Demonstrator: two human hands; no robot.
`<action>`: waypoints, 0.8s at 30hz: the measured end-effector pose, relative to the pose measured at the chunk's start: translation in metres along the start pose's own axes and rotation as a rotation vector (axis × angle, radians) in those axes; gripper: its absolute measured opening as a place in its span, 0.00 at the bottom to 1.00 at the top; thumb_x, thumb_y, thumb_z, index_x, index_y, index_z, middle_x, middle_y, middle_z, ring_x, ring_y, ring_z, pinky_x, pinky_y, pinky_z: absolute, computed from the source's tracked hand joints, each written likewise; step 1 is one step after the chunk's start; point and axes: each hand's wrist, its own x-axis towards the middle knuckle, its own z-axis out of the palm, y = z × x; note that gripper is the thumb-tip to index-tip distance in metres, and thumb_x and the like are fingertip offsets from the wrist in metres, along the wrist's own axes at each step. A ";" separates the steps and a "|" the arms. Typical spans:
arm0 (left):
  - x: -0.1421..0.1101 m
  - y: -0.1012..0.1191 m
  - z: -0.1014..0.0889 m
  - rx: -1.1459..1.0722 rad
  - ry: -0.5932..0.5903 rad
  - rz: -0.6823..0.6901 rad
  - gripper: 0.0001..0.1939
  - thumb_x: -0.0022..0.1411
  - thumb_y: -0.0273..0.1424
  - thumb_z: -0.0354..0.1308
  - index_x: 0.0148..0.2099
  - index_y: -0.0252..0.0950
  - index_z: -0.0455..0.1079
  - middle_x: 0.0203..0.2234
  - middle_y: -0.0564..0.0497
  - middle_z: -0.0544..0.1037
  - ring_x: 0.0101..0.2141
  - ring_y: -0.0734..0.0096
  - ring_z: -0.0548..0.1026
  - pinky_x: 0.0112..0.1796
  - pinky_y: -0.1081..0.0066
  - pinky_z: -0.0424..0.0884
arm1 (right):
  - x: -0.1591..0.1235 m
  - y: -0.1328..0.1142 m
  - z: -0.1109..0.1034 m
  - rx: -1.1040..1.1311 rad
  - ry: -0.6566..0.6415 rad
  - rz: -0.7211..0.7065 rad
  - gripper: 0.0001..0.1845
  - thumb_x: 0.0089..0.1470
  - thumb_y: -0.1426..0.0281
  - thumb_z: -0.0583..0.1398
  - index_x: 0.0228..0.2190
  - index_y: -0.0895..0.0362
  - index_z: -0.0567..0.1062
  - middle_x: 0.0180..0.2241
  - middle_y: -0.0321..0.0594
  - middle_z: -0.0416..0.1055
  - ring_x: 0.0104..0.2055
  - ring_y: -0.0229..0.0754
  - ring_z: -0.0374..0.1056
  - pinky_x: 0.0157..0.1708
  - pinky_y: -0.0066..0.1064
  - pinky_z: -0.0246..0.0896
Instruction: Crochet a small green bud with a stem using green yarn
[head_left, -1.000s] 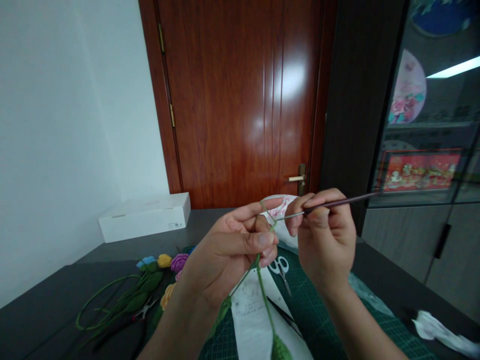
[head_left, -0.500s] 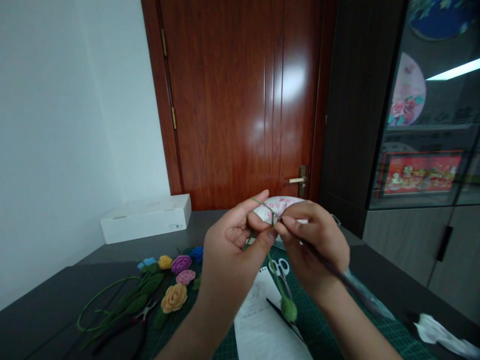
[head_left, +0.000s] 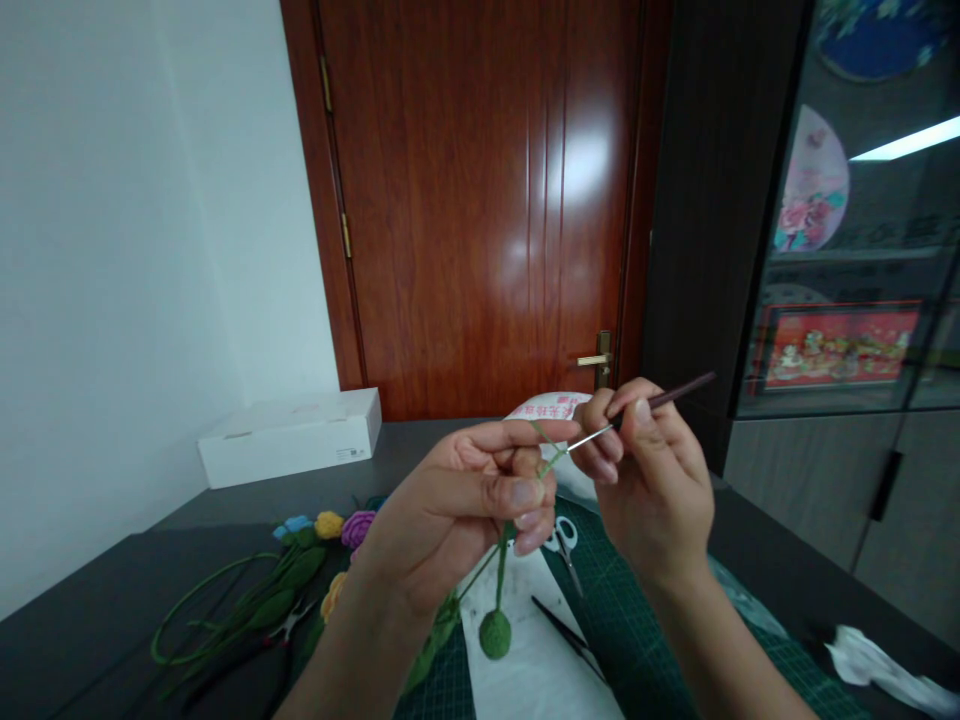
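My left hand is closed in a pinch on a strand of green yarn, its index finger stretched out along the strand. Below the hand hangs a green crocheted piece with a round end on a thin stem. My right hand grips the dark handle of a crochet hook. The hook's metal tip touches the green yarn just right of my left fingertips. Part of the yarn's path is hidden behind the left fingers.
White-handled scissors, black tweezers and white paper lie on a green cutting mat. Crocheted flowers and pliers are at left. A white box and a printed white bag stand behind.
My right hand has turned, so the hook's handle now points up and right. My left hand has rotated, and the round green piece has swung left over the paper.
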 end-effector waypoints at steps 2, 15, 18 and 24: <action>0.000 -0.002 0.001 0.093 0.037 0.064 0.18 0.52 0.24 0.69 0.47 0.32 0.82 0.20 0.54 0.71 0.21 0.77 0.68 0.24 0.74 0.65 | 0.002 0.000 0.000 0.099 -0.050 0.143 0.16 0.61 0.64 0.64 0.26 0.53 0.65 0.21 0.27 0.58 0.18 0.31 0.51 0.19 0.25 0.49; 0.001 -0.019 -0.006 0.724 0.316 0.505 0.20 0.58 0.26 0.70 0.52 0.44 0.80 0.53 0.48 0.82 0.54 0.58 0.77 0.57 0.60 0.70 | -0.003 0.014 0.001 -0.268 -0.095 -0.268 0.05 0.58 0.72 0.67 0.33 0.51 0.78 0.34 0.36 0.78 0.42 0.43 0.75 0.48 0.40 0.70; 0.002 -0.021 -0.005 0.800 0.307 0.525 0.21 0.59 0.25 0.69 0.54 0.45 0.79 0.53 0.48 0.82 0.53 0.59 0.77 0.59 0.58 0.68 | -0.005 0.016 0.000 -0.288 -0.056 -0.275 0.05 0.60 0.72 0.66 0.33 0.50 0.78 0.33 0.35 0.77 0.39 0.43 0.76 0.47 0.39 0.70; 0.022 0.011 0.015 1.120 0.260 0.624 0.21 0.54 0.21 0.68 0.49 0.45 0.83 0.42 0.48 0.85 0.42 0.57 0.77 0.52 0.56 0.69 | 0.000 0.013 -0.008 -0.244 0.088 -0.242 0.06 0.59 0.65 0.67 0.33 0.49 0.75 0.33 0.33 0.75 0.39 0.40 0.75 0.45 0.36 0.70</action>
